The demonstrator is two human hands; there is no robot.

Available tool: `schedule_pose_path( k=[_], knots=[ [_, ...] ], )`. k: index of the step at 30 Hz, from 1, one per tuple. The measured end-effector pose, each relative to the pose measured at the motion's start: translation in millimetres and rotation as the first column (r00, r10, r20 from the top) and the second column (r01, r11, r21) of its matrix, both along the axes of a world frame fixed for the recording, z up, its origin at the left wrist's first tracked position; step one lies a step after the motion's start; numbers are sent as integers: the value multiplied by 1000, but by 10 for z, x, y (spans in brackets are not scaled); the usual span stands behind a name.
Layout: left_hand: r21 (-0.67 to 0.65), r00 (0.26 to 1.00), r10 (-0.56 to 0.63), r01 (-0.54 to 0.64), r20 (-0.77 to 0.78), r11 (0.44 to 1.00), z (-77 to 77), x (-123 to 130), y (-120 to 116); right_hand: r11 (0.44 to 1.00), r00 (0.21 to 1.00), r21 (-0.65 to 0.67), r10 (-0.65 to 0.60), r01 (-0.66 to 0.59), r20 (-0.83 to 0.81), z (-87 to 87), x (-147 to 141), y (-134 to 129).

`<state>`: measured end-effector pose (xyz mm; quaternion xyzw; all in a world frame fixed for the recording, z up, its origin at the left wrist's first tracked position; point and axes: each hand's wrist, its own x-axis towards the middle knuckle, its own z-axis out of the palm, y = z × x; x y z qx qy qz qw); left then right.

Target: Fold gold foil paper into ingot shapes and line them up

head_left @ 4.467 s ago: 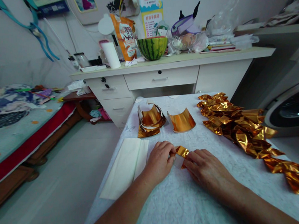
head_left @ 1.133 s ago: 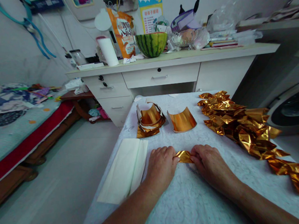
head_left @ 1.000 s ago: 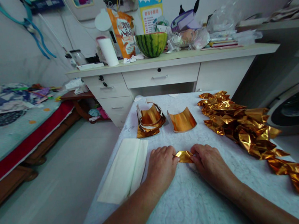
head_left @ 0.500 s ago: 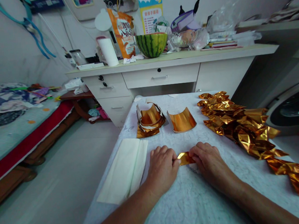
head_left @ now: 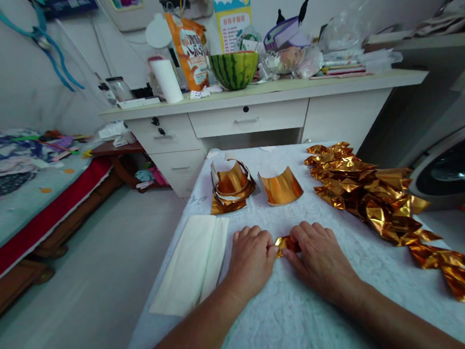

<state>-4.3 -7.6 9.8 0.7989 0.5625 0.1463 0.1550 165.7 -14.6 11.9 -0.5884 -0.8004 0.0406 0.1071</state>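
Fingers (head_left: 270,251) of my L hand (head_left: 251,259) & R hand (head_left: 320,259) pinch gold foil (head_left: 281,245); foil pile (head_left: 375,197) along R edge of table (head_left: 278,322), white paper (head_left: 189,265) nr L edge.

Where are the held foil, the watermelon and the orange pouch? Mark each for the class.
Held foil (head_left: 283,244): head view, on its exposed shiny part.
Watermelon (head_left: 235,71): head view, on the striped rind.
Orange pouch (head_left: 194,52): head view, on the printed front.

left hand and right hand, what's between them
A small piece of gold foil, held by the left hand and the right hand; the head view shows it.
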Motion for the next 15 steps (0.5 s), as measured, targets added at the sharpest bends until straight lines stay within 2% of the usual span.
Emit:
schedule_pose_path(
  k=[8,15],
  knots=[
    [-28,996,-79,80,44,996,32,-91,-15,1000,999,8,-8,8,42,0,-13,-14],
    [-49,996,-57,61,67,997,40,-101,-10,1000,999,19,-3,2,43,-19,-21,10]
  ],
)
